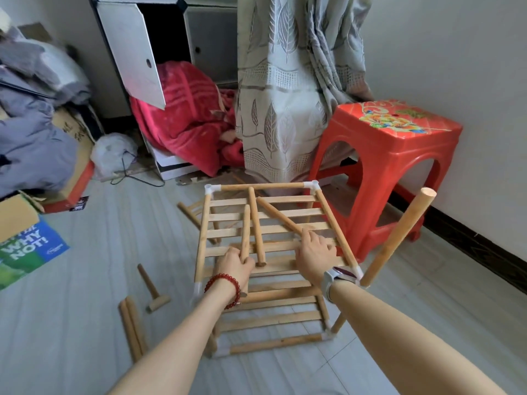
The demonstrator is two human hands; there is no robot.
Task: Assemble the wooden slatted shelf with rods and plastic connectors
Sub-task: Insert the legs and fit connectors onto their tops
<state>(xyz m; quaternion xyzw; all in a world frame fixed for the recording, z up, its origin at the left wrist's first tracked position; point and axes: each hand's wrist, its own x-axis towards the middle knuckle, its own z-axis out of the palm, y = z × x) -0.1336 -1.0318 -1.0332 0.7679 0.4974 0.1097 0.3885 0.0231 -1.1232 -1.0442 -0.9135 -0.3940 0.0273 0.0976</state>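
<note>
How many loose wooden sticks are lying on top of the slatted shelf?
3. The left hand grips the left wooden rod, the middle wooden rod lies free, and the right hand holds the slanted wooden rod.

Left hand (235,263) covers the bottom end of its rod (245,230), and the poster (25,252) is cut off by the frame's left edge.

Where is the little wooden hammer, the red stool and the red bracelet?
Wooden hammer (152,289): head view, on its handle.
Red stool (399,125): head view, on its seat.
Red bracelet (221,277): head view, on the beads.
</note>
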